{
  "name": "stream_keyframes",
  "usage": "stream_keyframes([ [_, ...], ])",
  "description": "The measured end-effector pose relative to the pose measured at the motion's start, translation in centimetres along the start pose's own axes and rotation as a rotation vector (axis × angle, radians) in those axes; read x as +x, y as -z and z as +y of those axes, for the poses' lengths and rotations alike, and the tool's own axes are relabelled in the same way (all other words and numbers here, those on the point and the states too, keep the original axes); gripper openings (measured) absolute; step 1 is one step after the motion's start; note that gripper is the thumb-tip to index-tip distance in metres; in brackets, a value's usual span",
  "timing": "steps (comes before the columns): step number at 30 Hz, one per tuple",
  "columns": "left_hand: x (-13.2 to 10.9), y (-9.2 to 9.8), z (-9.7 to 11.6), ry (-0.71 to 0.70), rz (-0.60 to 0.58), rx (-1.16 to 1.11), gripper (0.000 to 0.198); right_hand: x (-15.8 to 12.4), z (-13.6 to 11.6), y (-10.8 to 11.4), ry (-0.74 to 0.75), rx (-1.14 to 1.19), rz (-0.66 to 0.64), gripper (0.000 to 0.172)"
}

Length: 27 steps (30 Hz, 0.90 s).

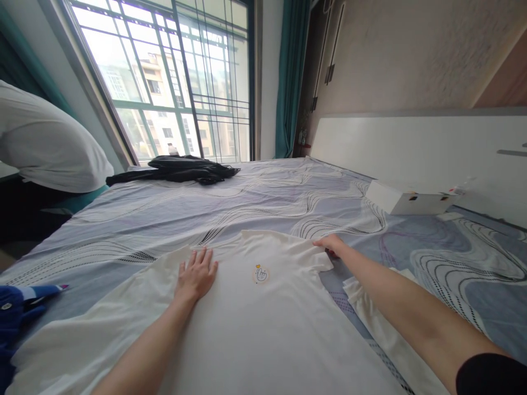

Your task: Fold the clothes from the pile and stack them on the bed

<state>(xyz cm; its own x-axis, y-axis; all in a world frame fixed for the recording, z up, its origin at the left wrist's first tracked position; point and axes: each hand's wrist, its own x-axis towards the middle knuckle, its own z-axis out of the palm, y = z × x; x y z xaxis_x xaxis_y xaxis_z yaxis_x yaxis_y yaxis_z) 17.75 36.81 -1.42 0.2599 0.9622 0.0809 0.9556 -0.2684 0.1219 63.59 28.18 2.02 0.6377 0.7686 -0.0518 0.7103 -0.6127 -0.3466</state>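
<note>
A white T-shirt (255, 323) with a small round logo (261, 274) lies spread on the bed. My left hand (196, 273) rests flat on the shirt, left of the logo, fingers spread. My right hand (331, 244) is at the shirt's right shoulder edge, fingers curled on the fabric of the sleeve. Another pale piece of cloth (382, 323) lies under my right forearm.
The bed (263, 192) has a grey-blue sheet with wavy lines. A dark garment (181, 169) lies at the far side near the window. A white box (405, 198) sits by the headboard (411, 142). A white pillow (45, 142) is at left, a blue item (16, 307) at the near left.
</note>
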Motion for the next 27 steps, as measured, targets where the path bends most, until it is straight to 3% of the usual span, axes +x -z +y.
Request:
stream_keyframes([
  [3, 0.1, -0.2, -0.1, -0.004, 0.019, -0.006, 0.064, -0.6, -0.2, 0.1, -0.051, -0.007, -0.041, 0.026],
  [8, 0.1, -0.3, -0.1, -0.003, 0.017, -0.017, 0.062, -1.8, -1.7, 0.4, -0.009, -0.007, 0.038, 0.045],
  [13, 0.1, -0.3, -0.2, 0.002, 0.025, -0.016, 0.061, -3.3, -2.4, 0.3, -0.029, -0.069, 0.036, 0.039],
  [17, 0.1, -0.3, -0.1, 0.005, 0.024, -0.014, 0.062, -4.4, -4.3, 1.6, 0.028, -0.112, 0.050, 0.039],
  [21, 0.0, -0.1, 0.1, 0.006, 0.026, -0.008, 0.062, -8.3, -9.1, 1.7, 0.233, -0.144, 0.105, 0.045],
  [24, -0.1, 0.0, 0.0, -0.002, 0.029, -0.009, 0.063, -13.8, -12.8, -0.4, 0.460, -0.163, 0.060, 0.040],
  [27, -0.1, 0.0, -0.1, -0.007, 0.031, 0.001, 0.064, -19.1, -14.8, -3.1, 0.724, -0.215, -0.055, 0.044],
])
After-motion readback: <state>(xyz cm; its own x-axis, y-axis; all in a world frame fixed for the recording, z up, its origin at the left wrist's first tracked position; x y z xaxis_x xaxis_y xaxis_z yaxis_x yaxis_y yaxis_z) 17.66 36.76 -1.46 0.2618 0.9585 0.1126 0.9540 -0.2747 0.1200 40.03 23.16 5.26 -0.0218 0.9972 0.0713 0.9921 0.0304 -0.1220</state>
